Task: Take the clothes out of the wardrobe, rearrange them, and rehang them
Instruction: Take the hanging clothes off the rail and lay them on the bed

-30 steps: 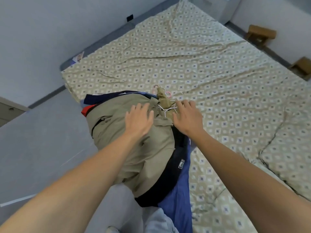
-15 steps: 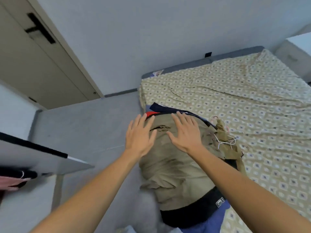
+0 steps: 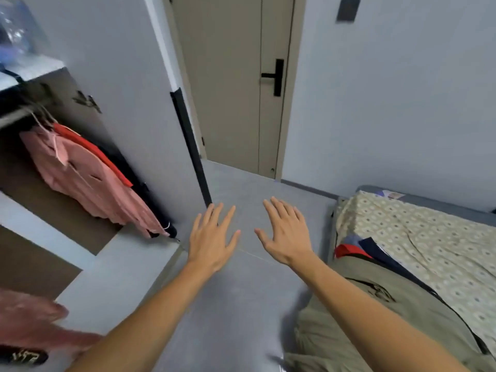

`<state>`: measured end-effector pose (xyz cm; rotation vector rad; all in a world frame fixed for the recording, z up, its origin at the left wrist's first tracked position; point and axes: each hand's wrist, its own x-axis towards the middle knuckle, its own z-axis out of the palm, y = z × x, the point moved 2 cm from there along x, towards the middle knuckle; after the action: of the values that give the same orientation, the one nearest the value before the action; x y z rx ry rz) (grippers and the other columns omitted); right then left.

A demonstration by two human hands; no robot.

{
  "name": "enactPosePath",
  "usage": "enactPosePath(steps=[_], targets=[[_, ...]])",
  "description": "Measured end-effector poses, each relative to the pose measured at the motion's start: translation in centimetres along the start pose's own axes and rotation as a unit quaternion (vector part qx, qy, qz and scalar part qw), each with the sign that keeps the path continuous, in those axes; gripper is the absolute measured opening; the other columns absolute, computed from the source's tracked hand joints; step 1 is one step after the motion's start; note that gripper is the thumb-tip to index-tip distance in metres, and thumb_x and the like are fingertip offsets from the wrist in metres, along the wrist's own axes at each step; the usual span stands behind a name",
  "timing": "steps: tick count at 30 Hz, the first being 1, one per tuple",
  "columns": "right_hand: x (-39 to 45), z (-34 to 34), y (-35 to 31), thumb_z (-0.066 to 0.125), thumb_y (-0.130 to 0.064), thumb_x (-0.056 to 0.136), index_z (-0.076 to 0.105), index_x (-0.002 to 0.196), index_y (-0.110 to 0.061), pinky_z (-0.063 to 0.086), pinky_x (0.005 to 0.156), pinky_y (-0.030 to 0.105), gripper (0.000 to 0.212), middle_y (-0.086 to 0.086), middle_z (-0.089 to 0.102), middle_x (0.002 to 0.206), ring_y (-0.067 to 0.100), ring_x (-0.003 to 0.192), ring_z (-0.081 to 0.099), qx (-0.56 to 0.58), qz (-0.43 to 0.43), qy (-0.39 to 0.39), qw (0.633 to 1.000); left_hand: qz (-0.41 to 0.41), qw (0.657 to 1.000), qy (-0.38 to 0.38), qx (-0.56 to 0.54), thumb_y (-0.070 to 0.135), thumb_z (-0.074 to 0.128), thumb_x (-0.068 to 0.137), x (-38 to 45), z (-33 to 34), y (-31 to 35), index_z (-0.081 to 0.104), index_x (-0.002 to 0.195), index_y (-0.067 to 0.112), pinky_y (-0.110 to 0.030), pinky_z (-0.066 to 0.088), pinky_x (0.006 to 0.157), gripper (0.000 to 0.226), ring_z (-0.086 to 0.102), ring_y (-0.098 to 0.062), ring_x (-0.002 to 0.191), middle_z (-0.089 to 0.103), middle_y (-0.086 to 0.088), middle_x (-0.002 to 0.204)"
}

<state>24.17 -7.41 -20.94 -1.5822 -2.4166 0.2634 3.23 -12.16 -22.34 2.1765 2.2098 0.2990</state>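
hands are out in front of us, both over the grey floor: our left hand and our right hand are side by side with a gap between them, palms down, fingers straight and spread, gripping nothing and touching nothing we can see. clothes sit in two places. on our right, a pile lies on the near edge of the bed, with a khaki garment on top, a bit of red and dark blue showing at its far end, and a black edge running along the side next to the patterned sheet; our right forearm crosses in front of this pile. on our left, the wardrobe stands open, and inside it a pink shirt hangs from the rail, with a red garment just behind it and something black behind that. more pink cloth, blurred, shows at the lower left corner. straight ahead is a closed beige door with a black handle, well apart from our hands. the wardrobe's top shelf holds something in clear plastic, too blurred to tell.
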Motion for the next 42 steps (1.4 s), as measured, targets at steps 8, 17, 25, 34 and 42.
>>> enactPosePath(steps=[8, 17, 25, 34, 42], targets=[[12.1, 3.6, -15.5, 0.040, -0.060, 0.098, 0.031, 0.162, -0.021, 0.042, 0.114, 0.044, 0.075, 0.003, 0.034, 0.166, 0.025, 0.149, 0.033, 0.039, -0.145, -0.013, 0.989, -0.116, 0.992, 0.037, 0.014, 0.061, 0.023, 0.101, 2.2, -4.5, -17.2, 0.028, 0.163, 0.032, -0.050, 0.026, 0.124, 0.069, 0.022, -0.026, 0.157, 0.031, -0.005, 0.168], [26.3, 8.4, -28.8, 0.045, -0.053, 0.099, 0.026, 0.164, -0.023, 0.040, 0.116, 0.044, 0.074, 0.001, 0.027, 0.170, 0.024, 0.152, 0.028, 0.079, -0.313, -0.058, 0.945, -0.279, 0.956, 0.060, 0.070, 0.061, 0.027, 0.102, 3.9, -6.1, -31.4, 0.039, 0.158, 0.028, -0.050, 0.036, 0.117, 0.066, 0.042, -0.030, 0.147, 0.050, -0.006, 0.156], [35.6, 11.7, -37.1, 0.049, -0.043, 0.100, 0.027, 0.163, -0.022, 0.041, 0.117, 0.049, 0.070, 0.001, 0.027, 0.169, 0.025, 0.154, 0.027, 0.083, -0.368, -0.096, 0.921, -0.404, 0.911, 0.074, 0.037, 0.061, 0.039, 0.104, 5.6, -8.6, -39.0, 0.033, 0.160, 0.032, -0.050, 0.038, 0.120, 0.063, 0.041, -0.028, 0.148, 0.043, -0.002, 0.161], [43.8, 15.2, -44.5, 0.056, -0.027, 0.101, 0.030, 0.161, -0.019, 0.046, 0.112, 0.045, 0.067, 0.000, 0.036, 0.163, 0.023, 0.147, 0.034, 0.080, -0.344, -0.091, 0.931, -0.368, 0.928, 0.057, -0.032, 0.059, 0.027, 0.104, 12.9, -8.0, -49.4, 0.023, 0.163, 0.033, -0.050, 0.040, 0.114, 0.064, 0.041, -0.026, 0.144, 0.041, -0.002, 0.161], [48.9, 17.2, -48.2, 0.055, -0.013, 0.096, 0.034, 0.159, -0.017, 0.052, 0.099, 0.041, 0.067, 0.000, 0.046, 0.153, 0.024, 0.133, 0.047, 0.058, -0.299, -0.100, 0.947, -0.313, 0.946, 0.048, -0.068, 0.051, 0.035, 0.106, 21.2, -6.9, -56.1, 0.029, 0.160, 0.037, -0.049, 0.040, 0.111, 0.056, 0.035, -0.023, 0.148, 0.037, 0.000, 0.164]])
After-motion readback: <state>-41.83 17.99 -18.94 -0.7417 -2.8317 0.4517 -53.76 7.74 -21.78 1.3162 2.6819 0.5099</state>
